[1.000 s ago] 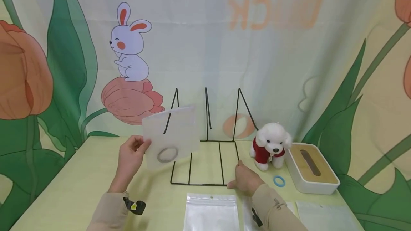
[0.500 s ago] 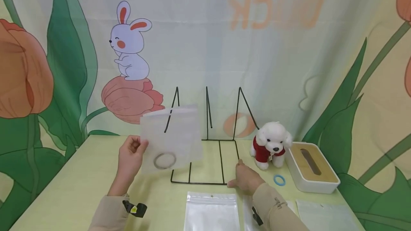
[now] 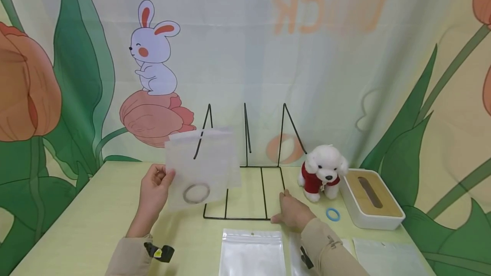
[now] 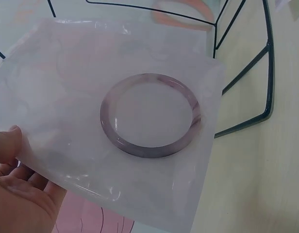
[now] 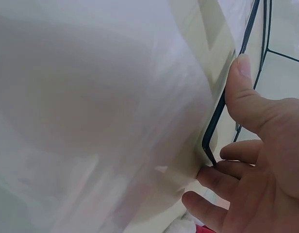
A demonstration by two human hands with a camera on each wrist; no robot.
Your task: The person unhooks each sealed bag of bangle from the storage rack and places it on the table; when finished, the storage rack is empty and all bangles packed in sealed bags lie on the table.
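Observation:
In the head view my left hand (image 3: 153, 188) pinches the left edge of a translucent zip bag (image 3: 215, 156). A greyish-purple bangle (image 4: 150, 115) shows through its film near the bottom. The bag is at the left hook of a black wire rack (image 3: 245, 218), whose tip shows in front of it. Another translucent edge shows behind this bag at the right. My right hand (image 3: 293, 211) holds the rack's front right corner. In the right wrist view its thumb lies along one bar, and its fingers are bent beside the corner.
A white toy dog (image 3: 324, 171) in red sits right of the rack, near a white tissue box (image 3: 374, 199) with a wooden top and a blue ring (image 3: 333, 214). Flat silvery bags, one at the front (image 3: 252, 252), lie along the near edge. A printed curtain (image 3: 238, 54) stands behind.
The bag has swung to face forward more and sits slightly lower and further left; a translucent edge shows more behind it. My right hand keeps its place on the rack.

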